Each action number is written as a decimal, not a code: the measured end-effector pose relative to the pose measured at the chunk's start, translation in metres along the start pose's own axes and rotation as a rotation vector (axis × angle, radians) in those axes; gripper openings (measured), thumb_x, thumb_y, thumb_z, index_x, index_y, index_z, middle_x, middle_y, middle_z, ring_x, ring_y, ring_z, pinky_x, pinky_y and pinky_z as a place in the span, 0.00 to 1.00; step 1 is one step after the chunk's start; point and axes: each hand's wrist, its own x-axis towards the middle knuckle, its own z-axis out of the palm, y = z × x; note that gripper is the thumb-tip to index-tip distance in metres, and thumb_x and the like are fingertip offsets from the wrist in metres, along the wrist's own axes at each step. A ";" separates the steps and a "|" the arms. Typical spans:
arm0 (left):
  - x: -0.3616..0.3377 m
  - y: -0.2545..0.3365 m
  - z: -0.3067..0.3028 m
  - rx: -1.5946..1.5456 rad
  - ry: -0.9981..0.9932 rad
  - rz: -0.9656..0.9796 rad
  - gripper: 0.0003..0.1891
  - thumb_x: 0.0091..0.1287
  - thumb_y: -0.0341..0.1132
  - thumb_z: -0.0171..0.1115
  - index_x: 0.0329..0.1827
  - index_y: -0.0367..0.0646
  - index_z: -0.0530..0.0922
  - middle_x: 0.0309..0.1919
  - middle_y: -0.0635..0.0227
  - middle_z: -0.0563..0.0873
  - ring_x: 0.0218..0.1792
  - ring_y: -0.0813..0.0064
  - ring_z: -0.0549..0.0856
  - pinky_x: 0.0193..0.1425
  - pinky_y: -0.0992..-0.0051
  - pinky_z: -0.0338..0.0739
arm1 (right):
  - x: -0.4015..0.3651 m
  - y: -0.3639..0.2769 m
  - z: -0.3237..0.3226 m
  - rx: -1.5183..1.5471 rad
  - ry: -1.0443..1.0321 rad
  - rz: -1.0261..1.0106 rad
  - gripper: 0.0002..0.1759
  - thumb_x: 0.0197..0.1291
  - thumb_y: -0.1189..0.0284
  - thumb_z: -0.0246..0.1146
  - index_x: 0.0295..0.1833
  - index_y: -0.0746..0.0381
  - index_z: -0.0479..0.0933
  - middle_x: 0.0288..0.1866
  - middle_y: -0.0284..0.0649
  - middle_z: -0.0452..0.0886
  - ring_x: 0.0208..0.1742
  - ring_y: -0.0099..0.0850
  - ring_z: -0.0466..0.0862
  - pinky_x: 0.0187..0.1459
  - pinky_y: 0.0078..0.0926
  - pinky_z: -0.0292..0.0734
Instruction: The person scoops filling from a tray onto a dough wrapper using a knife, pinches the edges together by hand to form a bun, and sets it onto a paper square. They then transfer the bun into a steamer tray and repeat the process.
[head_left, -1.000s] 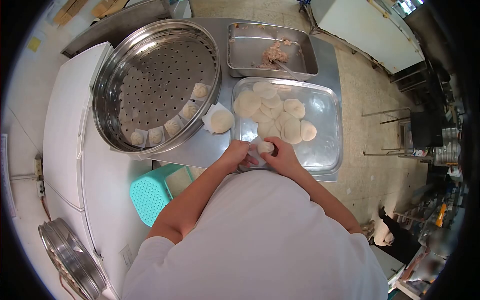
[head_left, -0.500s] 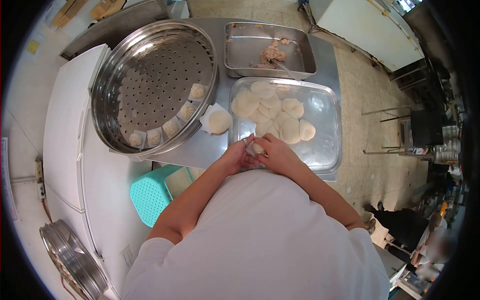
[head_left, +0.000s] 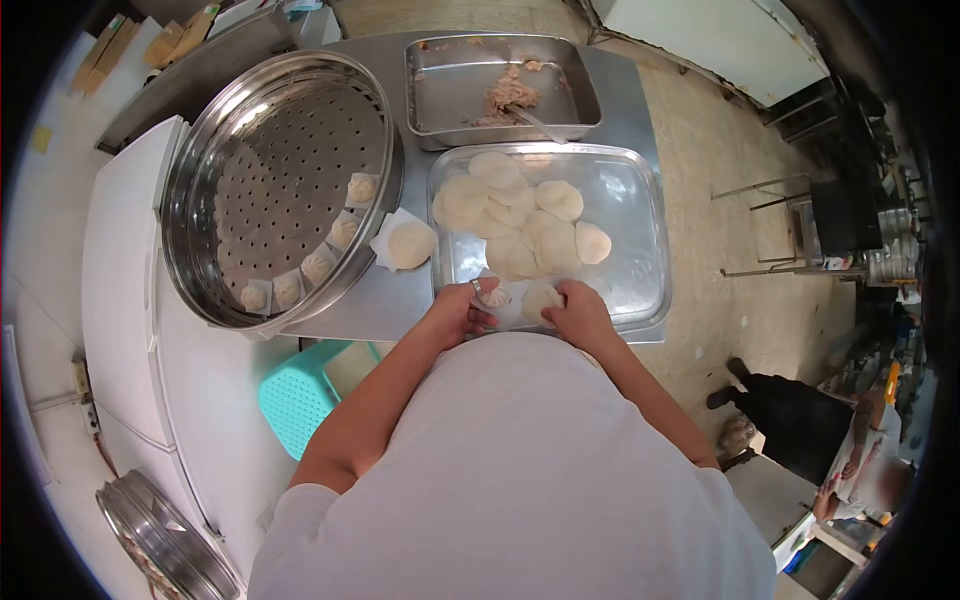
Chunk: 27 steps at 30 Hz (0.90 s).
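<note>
A pleated dumpling [head_left: 494, 294] on white paper is held in my left hand [head_left: 460, 314], its fingers curled round the near left edge of the metal tray [head_left: 640, 290]. My right hand [head_left: 582, 314] pinches a round dough wrapper [head_left: 541, 301] just right of the dumpling. Several more wrappers [head_left: 555, 245] lie overlapping in the tray. Left of the tray, one dough round [head_left: 411, 245] rests on white paper. Several pleated dumplings [head_left: 318, 266] on paper squares line the near and right side of the perforated steamer [head_left: 290, 180].
Behind the tray stands a deep pan [head_left: 440, 100] with meat filling [head_left: 508, 92] and a spoon [head_left: 540, 124]. A turquoise stool [head_left: 298, 395] is below the table's left side. Another person [head_left: 800, 415] is at the lower right. More steamers [head_left: 165, 535] stand lower left.
My hands have moved apart. The right hand has shifted right and now grips a wrapper, while the dumpling stays with the left hand. The view has shifted slightly.
</note>
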 end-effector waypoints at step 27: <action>-0.051 0.033 -0.003 -0.244 -0.092 0.281 0.28 0.78 0.63 0.53 0.58 0.46 0.81 0.44 0.70 0.88 0.30 0.77 0.87 0.27 0.76 0.76 | 0.017 -0.129 -0.047 0.175 0.049 -0.631 0.23 0.60 0.74 0.70 0.62 0.60 0.80 0.58 0.44 0.80 0.56 0.44 0.84 0.52 0.41 0.83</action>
